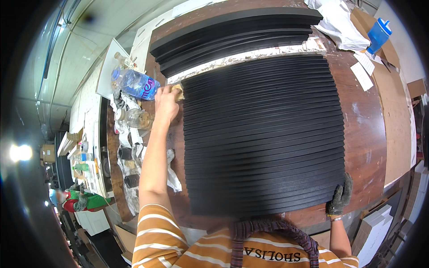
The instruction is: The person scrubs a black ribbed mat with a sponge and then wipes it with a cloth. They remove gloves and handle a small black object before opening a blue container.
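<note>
Many black strips (263, 129) lie side by side on the brown table, forming a wide ridged sheet in front of me. My bare left hand (167, 103) is at their far left corner, closed on a yellowish sponge (178, 92) that touches the strip ends. At the near right corner my right hand (340, 196), in a dark grey glove, rests against the side of the strips with its fingers stretched out. More black strips (232, 38) lie stacked beyond the sheet, past a white, paint-stained bar (250, 56).
Left of my forearm are a large clear bottle (136, 83), a smaller jar (136, 119) and crumpled paper. A blue cup (379, 35), white sheeting (337, 24) and cardboard (397, 120) lie on the right. Another person (82, 199) is at far left.
</note>
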Demonstrator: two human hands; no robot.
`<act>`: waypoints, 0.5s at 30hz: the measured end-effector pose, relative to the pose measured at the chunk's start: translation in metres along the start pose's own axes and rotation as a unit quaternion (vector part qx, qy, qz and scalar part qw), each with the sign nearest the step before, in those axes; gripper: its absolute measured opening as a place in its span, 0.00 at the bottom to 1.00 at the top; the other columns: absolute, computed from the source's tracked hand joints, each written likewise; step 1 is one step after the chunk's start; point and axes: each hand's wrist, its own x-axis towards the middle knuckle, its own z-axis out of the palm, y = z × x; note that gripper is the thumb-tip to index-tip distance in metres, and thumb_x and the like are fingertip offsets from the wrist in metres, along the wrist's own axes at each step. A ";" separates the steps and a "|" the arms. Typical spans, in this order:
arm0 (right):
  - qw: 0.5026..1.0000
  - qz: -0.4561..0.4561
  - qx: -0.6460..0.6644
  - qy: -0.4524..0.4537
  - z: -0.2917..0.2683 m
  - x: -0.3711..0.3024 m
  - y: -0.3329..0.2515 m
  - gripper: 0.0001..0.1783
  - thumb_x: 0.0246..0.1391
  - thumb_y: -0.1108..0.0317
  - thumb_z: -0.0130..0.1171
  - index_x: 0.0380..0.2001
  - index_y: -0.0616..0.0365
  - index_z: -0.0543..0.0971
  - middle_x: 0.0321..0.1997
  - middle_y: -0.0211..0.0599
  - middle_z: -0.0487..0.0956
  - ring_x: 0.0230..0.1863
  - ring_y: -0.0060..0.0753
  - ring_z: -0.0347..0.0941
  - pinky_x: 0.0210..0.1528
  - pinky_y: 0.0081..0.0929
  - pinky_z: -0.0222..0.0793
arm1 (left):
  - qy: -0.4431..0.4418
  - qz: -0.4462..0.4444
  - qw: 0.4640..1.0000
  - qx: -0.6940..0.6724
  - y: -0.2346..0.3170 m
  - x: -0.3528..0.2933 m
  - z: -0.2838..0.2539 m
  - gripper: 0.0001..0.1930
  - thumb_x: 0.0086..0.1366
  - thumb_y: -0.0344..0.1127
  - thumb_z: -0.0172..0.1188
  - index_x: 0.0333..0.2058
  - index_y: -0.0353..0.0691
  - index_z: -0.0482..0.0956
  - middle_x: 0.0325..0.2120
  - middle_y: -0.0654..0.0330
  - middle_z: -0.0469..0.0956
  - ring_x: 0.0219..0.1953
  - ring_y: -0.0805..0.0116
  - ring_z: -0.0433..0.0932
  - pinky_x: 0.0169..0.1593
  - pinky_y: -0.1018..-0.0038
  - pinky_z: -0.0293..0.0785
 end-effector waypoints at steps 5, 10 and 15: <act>1.000 0.007 -0.007 0.000 0.001 0.000 0.000 0.28 0.67 0.57 0.54 0.62 0.67 0.74 0.69 0.49 0.72 0.74 0.53 0.60 0.77 0.49 0.47 | 0.093 0.182 0.976 -0.071 0.069 0.020 0.001 0.25 0.55 0.19 0.58 0.50 0.48 0.86 0.60 0.55 0.75 0.63 0.51 0.70 0.67 0.59 0.66; 1.000 0.009 0.016 0.002 0.001 0.000 -0.002 0.28 0.68 0.57 0.53 0.63 0.67 0.73 0.70 0.49 0.71 0.74 0.53 0.59 0.77 0.48 0.47 | 0.044 0.209 0.973 -0.087 0.073 0.030 0.024 0.29 0.51 0.16 0.56 0.50 0.50 0.86 0.60 0.58 0.75 0.64 0.53 0.71 0.68 0.61 0.67; 1.000 0.013 -0.014 -0.002 0.001 -0.001 -0.003 0.28 0.69 0.57 0.53 0.63 0.66 0.73 0.70 0.50 0.71 0.74 0.52 0.59 0.77 0.48 0.46 | 0.008 0.096 0.995 0.026 -0.037 0.000 0.005 0.19 0.52 0.24 0.63 0.44 0.45 0.89 0.54 0.57 0.79 0.59 0.51 0.73 0.63 0.60 0.69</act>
